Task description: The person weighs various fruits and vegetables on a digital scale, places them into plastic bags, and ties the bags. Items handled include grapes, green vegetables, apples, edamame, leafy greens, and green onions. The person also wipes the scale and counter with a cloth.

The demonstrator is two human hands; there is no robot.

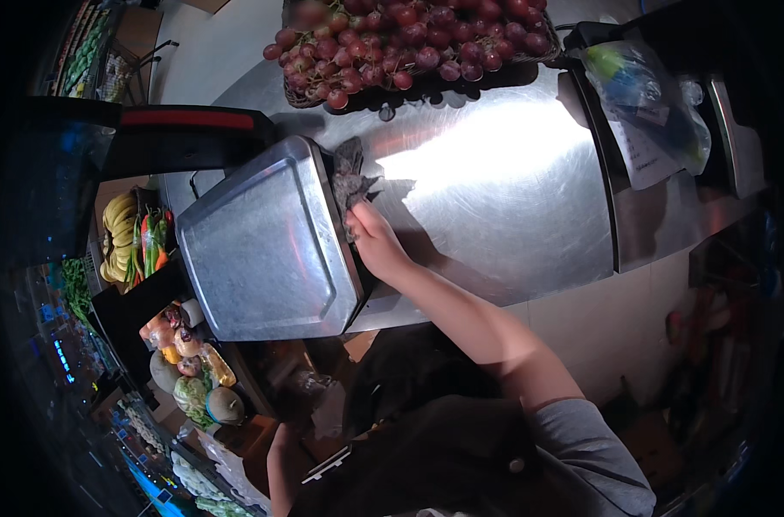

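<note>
My right hand [374,240] holds a crumpled dark grey cloth [353,178] by its lower end, against the right side of a weighing scale's metal platter [262,252]. The cloth lies over the narrow strip between the platter and the stainless steel counter [521,239]. Of my left arm only a piece of forearm shows at the bottom left; my left hand is out of view. A wicker basket [304,100] heaped with red grapes [392,45] stands at the counter's far side, beyond the cloth.
A black housing with a red strip [188,118] stands at the platter's far left. Bananas [118,236], peppers [151,239], a cabbage [190,395] and melons lie at the left. At the right, a clear plastic bag [644,84] with a paper slip lies past the counter's dark seam.
</note>
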